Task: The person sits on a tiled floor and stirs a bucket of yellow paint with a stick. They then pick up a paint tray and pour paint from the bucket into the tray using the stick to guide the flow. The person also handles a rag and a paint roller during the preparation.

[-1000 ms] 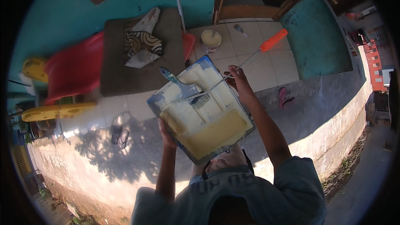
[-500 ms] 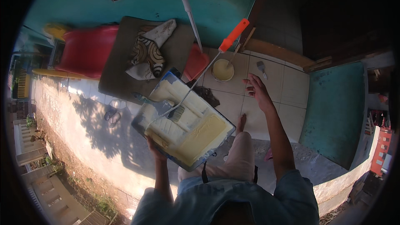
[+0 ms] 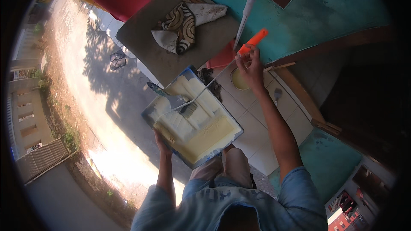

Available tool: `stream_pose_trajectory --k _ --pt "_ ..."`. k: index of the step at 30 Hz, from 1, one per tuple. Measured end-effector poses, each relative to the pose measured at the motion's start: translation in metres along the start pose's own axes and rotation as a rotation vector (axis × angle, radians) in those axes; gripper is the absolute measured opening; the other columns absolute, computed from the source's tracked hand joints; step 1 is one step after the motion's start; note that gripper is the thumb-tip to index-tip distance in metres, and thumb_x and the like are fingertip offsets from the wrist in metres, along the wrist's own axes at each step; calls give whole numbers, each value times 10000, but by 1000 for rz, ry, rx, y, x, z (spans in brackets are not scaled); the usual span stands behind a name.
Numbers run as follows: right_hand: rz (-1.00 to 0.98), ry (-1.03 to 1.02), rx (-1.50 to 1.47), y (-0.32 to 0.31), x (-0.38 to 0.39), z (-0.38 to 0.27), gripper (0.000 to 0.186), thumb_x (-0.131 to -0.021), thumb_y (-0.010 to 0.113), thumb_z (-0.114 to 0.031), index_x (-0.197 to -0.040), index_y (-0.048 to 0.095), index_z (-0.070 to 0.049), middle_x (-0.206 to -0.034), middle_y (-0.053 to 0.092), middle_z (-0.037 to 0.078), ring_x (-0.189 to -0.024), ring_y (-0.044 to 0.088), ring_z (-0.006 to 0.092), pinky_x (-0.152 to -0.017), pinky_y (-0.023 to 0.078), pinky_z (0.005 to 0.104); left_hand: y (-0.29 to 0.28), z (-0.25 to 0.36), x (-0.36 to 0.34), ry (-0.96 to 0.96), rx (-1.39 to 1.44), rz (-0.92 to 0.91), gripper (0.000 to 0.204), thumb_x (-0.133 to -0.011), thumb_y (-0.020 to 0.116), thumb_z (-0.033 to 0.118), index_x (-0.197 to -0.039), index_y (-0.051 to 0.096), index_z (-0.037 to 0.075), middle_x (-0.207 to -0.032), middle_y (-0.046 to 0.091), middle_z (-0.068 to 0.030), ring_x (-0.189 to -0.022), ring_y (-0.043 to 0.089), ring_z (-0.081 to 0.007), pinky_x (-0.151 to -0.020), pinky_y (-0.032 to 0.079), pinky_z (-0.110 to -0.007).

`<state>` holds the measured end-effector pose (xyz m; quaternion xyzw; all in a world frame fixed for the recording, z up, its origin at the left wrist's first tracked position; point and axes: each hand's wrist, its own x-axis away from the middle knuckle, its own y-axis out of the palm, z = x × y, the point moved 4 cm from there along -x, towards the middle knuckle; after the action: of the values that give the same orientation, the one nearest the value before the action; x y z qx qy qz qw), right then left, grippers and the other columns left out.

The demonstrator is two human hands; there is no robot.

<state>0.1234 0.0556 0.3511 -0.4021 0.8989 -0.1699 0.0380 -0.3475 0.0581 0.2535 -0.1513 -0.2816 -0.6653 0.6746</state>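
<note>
While your left hand (image 3: 162,143) grips the paint tray (image 3: 150,113) by its left edge before you, hold it level so paint (image 3: 207,135) stays put; right hand (image 3: 251,69) curls fingers at the orange handle (image 3: 257,38), grip unclear.

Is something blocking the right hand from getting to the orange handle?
Nothing visible is. The right hand is right at the lower end of the orange handle, though I can't tell if it's gripping. The paint bucket shows partly behind the hand, not between them.
</note>
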Motion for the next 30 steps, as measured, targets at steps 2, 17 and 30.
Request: stream_pose_trajectory --k 2,17,30 --pt "-169 -541 510 23 0 -19 620 -812 781 -272 -1350 526 -100 -1072 656 45 -1052 626 200 -1106 372 463 -11 -17 -3 -73 123 -40 644 -1067 385 554 -1521 392 97 -1446 508 -89 -1295 528 -263 -1077 459 -413" --pt "-803 -1240 675 179 38 -54 154 -832 749 -231 -731 663 -152 -733 636 -9 -821 663 153 -847 443 341 -170 0 109 201 -27 429 721 -1036 440 555 -1550 308 67 -1489 437 -146 -1368 438 -307 -1147 387 -465" --pt "-914 -1637 617 185 62 -174 110 -798 720 -200 -701 685 -164 -680 665 10 -716 673 188 -815 438 358 -64 -56 241 350 292 614 923 -941 438 751 -1511 343 32 -1464 446 -153 -1294 503 -309 -1110 460 -482"
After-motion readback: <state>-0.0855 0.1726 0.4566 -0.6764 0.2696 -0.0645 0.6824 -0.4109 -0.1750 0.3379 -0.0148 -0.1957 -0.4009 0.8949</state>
